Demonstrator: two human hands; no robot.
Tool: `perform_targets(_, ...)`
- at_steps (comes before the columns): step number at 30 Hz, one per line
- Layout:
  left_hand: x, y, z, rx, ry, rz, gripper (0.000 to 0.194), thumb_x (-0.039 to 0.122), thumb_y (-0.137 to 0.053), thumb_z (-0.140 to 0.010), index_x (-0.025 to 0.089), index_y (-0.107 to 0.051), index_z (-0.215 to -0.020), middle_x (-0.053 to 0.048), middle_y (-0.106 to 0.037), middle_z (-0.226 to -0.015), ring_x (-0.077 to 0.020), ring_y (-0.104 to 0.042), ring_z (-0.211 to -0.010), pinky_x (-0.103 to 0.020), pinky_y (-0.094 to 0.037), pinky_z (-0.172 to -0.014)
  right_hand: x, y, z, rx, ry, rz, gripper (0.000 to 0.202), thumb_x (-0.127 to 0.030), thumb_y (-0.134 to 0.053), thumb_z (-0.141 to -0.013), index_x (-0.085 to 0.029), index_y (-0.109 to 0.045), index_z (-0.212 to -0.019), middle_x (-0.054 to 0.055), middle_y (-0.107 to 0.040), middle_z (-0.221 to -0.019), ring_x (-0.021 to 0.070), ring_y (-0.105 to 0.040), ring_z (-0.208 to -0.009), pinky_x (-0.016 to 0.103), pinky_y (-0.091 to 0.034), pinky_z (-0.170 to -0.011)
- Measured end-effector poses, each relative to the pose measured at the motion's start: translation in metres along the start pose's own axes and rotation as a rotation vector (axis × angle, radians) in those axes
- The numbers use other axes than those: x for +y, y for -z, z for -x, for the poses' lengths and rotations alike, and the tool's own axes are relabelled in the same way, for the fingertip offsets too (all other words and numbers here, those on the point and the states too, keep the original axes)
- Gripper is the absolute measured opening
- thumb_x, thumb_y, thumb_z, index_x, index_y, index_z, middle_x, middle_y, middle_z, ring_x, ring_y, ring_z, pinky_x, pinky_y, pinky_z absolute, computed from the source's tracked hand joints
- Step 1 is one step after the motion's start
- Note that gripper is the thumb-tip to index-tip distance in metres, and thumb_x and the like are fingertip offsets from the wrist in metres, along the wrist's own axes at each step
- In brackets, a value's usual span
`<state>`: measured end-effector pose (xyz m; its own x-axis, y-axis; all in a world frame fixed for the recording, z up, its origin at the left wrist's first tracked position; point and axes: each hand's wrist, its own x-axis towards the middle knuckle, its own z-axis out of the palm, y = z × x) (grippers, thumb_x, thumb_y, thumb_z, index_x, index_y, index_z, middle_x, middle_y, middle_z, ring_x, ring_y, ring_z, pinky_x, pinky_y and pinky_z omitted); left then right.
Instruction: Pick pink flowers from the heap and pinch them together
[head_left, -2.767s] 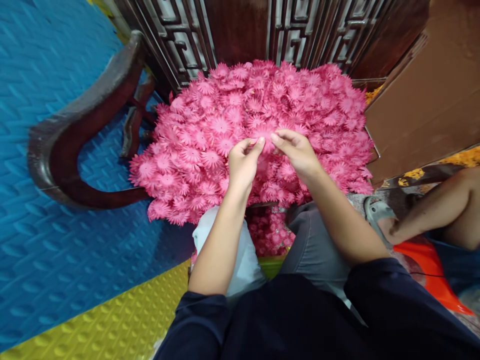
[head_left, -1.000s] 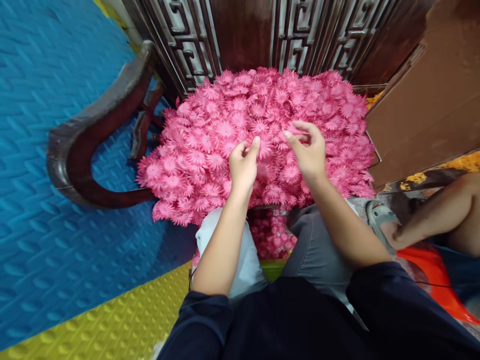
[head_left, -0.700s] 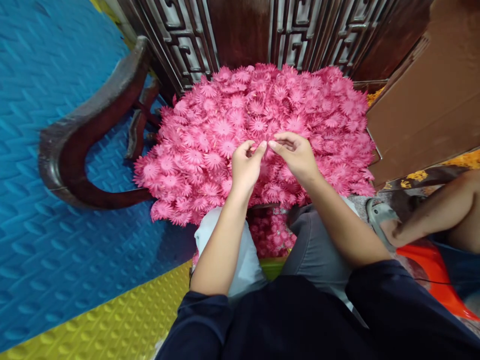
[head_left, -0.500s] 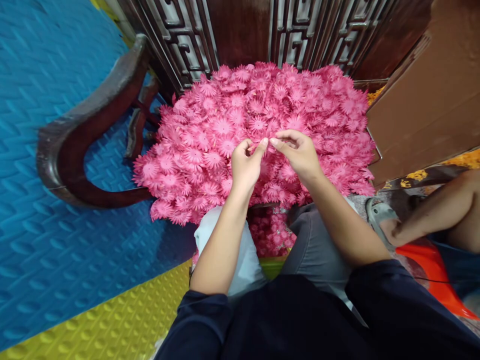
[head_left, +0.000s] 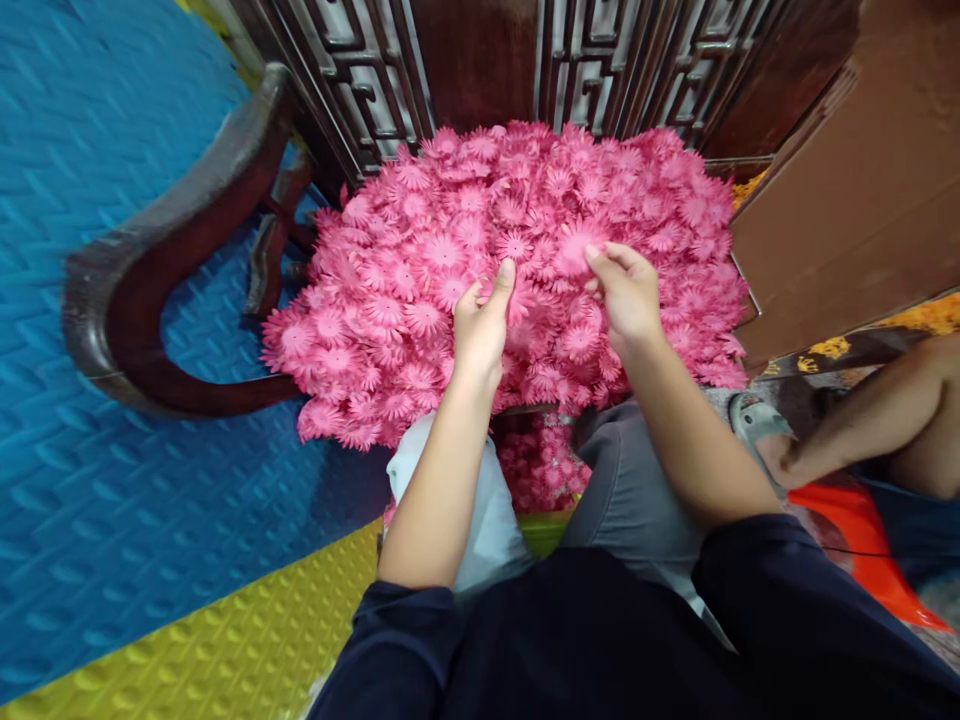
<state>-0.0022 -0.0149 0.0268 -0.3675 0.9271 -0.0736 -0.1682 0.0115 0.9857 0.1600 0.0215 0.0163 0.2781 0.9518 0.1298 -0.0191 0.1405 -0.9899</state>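
Observation:
A wide heap of pink artificial flower heads, with thin pointed petals, spreads out in front of me. My right hand pinches one pink flower between thumb and fingertips, just over the heap. To its left is my left hand, thumb raised and fingers curled in. Whatever lies inside those curled fingers is hidden, and pink petals show right beside the thumb. The two hands are apart from each other.
A dark curved wooden armrest stands left of the heap, over blue matting. Carved wooden panels rise behind. A brown cardboard sheet leans at the right. Another person's leg is near a red stool. More pink flowers lie between my knees.
My hands, fingertips almost together before, have come apart. The right hand moved up and right with a pink flower in its pinch; the left shifted slightly left.

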Motion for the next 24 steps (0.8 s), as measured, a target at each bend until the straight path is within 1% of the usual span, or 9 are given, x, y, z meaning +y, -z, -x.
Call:
perform_targets(2, 0.002, 0.000, 0.000, -0.001, 0.025, 0.002, 0.048, 0.063, -0.075, -0.067, 0.021, -0.052, -0.066, 0.001, -0.052, -0.066, -0.0157, -0.058, -0.081, -0.026, -0.043, -0.077, 0.008, 0.009, -0.011, 0.020, 0.011, 0.026, 0.047, -0.059, -0.076, -0.064, -0.023, -0.060, -0.090, 0.000, -0.060, -0.083, 0.0124, -0.058, -0.069, 0.029, -0.049, -0.063)
perform_targets(6, 0.007, -0.002, 0.003, -0.038, -0.003, 0.060, 0.052, 0.057, -0.074, -0.072, 0.020, -0.041, -0.055, 0.005, -0.035, -0.056, -0.0095, -0.040, -0.058, -0.023, -0.035, -0.061, 0.023, 0.019, -0.024, -0.005, 0.086, 0.143, 0.049, -0.061, -0.067, -0.074, -0.024, -0.061, -0.105, 0.005, -0.064, -0.095, 0.0173, -0.064, -0.083, 0.036, -0.053, -0.074)
perform_targets(9, 0.007, -0.003, 0.003, -0.067, -0.012, 0.110, 0.050, 0.053, -0.076, -0.072, 0.019, -0.044, -0.055, 0.006, -0.034, -0.056, -0.0082, -0.034, -0.055, -0.022, -0.031, -0.057, 0.024, 0.017, -0.021, 0.084, 0.205, 0.241, 0.052, -0.060, -0.064, -0.078, -0.024, -0.058, -0.115, 0.008, -0.062, -0.108, 0.0194, -0.063, -0.098, 0.041, -0.052, -0.087)
perform_targets(12, 0.006, -0.003, 0.003, -0.090, -0.002, 0.129, 0.045, 0.044, -0.075, -0.076, 0.018, -0.046, -0.054, 0.006, -0.036, -0.055, -0.0077, -0.034, -0.055, -0.022, -0.030, -0.057, 0.012, 0.008, -0.006, 0.185, 0.356, 0.370, 0.045, -0.058, -0.059, -0.083, -0.024, -0.061, -0.112, 0.009, -0.058, -0.117, 0.0197, -0.059, -0.105, 0.042, -0.050, -0.093)
perform_targets(15, 0.007, -0.004, 0.004, -0.097, 0.016, 0.115, 0.034, 0.027, -0.071, -0.080, 0.017, -0.050, -0.055, 0.006, -0.042, -0.056, -0.0074, -0.036, -0.055, -0.022, -0.030, -0.058, -0.008, -0.007, 0.017, 0.051, 0.440, 0.434, 0.037, -0.056, -0.060, -0.084, -0.022, -0.066, -0.096, 0.007, -0.062, -0.105, 0.0188, -0.060, -0.101, 0.038, -0.050, -0.091)
perform_targets(17, 0.007, -0.004, 0.005, -0.108, 0.005, 0.099, 0.023, 0.019, -0.067, -0.081, 0.016, -0.056, -0.060, 0.005, -0.048, -0.059, -0.0076, -0.040, -0.057, -0.021, -0.032, -0.060, -0.018, -0.017, 0.029, -0.146, 0.365, 0.363, 0.039, -0.058, -0.060, -0.083, -0.020, -0.066, -0.087, 0.005, -0.065, -0.091, 0.0155, -0.061, -0.086, 0.033, -0.052, -0.083)
perform_targets(19, 0.006, -0.003, 0.005, -0.121, -0.021, 0.067, 0.015, 0.018, -0.066, -0.081, 0.016, -0.061, -0.067, 0.005, -0.052, -0.062, -0.0079, -0.043, -0.060, -0.021, -0.034, -0.061, -0.022, -0.025, 0.036, -0.269, 0.258, 0.272, 0.042, -0.061, -0.064, -0.078, -0.019, -0.065, -0.088, 0.004, -0.067, -0.089, 0.0135, -0.061, -0.078, 0.030, -0.052, -0.075)
perform_targets(21, 0.005, -0.003, 0.004, -0.127, -0.055, 0.017, 0.014, 0.020, -0.067, -0.082, 0.016, -0.063, -0.069, 0.005, -0.053, -0.062, -0.0082, -0.043, -0.060, -0.021, -0.035, -0.062, -0.021, -0.029, 0.038, -0.304, 0.179, 0.222, 0.046, -0.060, -0.070, -0.073, -0.019, -0.063, -0.094, 0.004, -0.067, -0.089, 0.0126, -0.060, -0.074, 0.029, -0.052, -0.072)
perform_targets(24, 0.004, -0.003, 0.004, -0.133, -0.090, -0.054, 0.020, 0.019, -0.066, -0.083, 0.016, -0.058, -0.064, 0.005, -0.049, -0.059, -0.0081, -0.040, -0.057, -0.022, -0.034, -0.061, -0.017, -0.028, 0.035, -0.269, 0.123, 0.167, 0.052, -0.058, -0.075, -0.068, -0.019, -0.063, -0.100, 0.004, -0.067, -0.093, 0.0131, -0.061, -0.076, 0.030, -0.053, -0.074)
